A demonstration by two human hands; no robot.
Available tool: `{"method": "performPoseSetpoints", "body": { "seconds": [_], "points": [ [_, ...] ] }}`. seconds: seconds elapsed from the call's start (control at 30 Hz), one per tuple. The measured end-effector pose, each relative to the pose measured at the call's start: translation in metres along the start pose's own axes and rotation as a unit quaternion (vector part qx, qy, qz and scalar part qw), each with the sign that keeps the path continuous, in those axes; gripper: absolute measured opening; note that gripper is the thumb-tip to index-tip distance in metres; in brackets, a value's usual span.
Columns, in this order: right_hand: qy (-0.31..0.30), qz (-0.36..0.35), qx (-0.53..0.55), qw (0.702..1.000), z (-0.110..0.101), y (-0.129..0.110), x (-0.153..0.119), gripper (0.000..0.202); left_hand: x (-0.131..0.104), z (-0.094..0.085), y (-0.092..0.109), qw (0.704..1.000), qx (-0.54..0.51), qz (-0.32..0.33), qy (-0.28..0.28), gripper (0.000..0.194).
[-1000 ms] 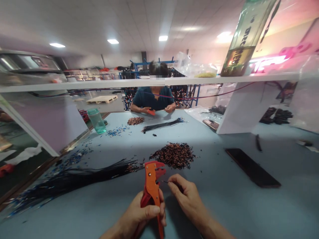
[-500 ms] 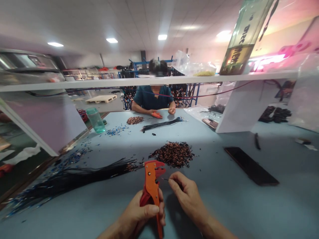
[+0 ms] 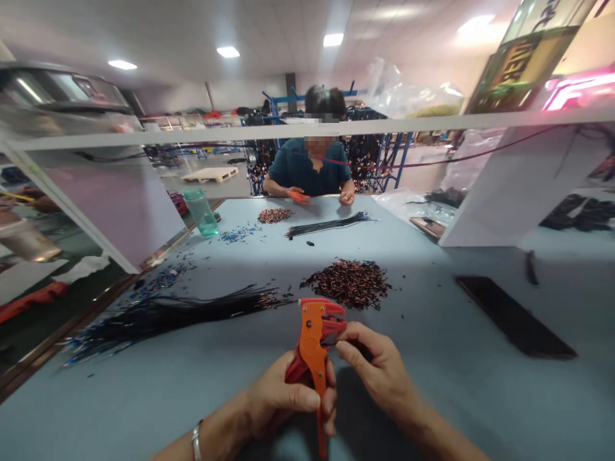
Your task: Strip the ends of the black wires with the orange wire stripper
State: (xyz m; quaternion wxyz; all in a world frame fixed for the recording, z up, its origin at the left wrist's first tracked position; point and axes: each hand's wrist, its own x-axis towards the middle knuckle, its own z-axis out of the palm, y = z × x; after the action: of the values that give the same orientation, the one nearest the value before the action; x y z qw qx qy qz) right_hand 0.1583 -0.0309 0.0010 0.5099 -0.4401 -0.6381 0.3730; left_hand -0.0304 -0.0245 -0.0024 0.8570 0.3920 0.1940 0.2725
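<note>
An orange and red wire stripper [image 3: 313, 336] stands upright with its jaws pointing right. My left hand [image 3: 291, 397] is wrapped round its handles. Close against the jaws, my right hand [image 3: 379, 365] pinches a thin dark wire [image 3: 330, 344], mostly hidden by the fingers and the tool. Behind the stripper lies a pile of short black and copper-coloured offcuts [image 3: 353, 282]. A long bundle of black wires [image 3: 177, 317] stretches to the left, with blue ends at its far left.
Loose blue pieces [image 3: 166, 275] lie scattered at left near a green bottle [image 3: 200, 214]. A black phone [image 3: 514, 315] rests at right. Opposite sits a person [image 3: 310, 166] holding an orange tool. A white shelf [image 3: 269, 131] spans the table; a second wire bundle [image 3: 331, 224] lies beyond.
My right hand has come closer to the stripper, bringing the wire's end to the jaws. The whole view has shifted, so things appear further right and higher.
</note>
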Motion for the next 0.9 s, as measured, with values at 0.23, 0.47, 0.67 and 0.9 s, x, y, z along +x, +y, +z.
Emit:
{"method": "performPoseSetpoints", "body": {
  "seconds": [0.23, 0.47, 0.67, 0.9],
  "points": [
    [-0.003, 0.028, 0.017, 0.999, 0.004, -0.002, -0.004, 0.018, 0.000, -0.001, -0.002, 1.000, -0.009, -0.003, -0.013, 0.037],
    [-0.009, 0.070, 0.087, 0.994, 0.006, 0.000, -0.002, 0.016, -0.001, -0.001, -0.001, 1.000, -0.018, -0.008, -0.023, 0.037],
    [-0.013, 0.098, 0.152, 0.983, 0.011, 0.001, -0.002, 0.017, -0.002, -0.001, -0.002, 0.998, -0.030, -0.019, -0.049, 0.037],
    [-0.028, 0.103, 0.179, 0.978, 0.012, 0.001, -0.003, 0.020, -0.002, -0.001, -0.002, 0.996, -0.038, -0.016, -0.081, 0.036]
  ]
}}
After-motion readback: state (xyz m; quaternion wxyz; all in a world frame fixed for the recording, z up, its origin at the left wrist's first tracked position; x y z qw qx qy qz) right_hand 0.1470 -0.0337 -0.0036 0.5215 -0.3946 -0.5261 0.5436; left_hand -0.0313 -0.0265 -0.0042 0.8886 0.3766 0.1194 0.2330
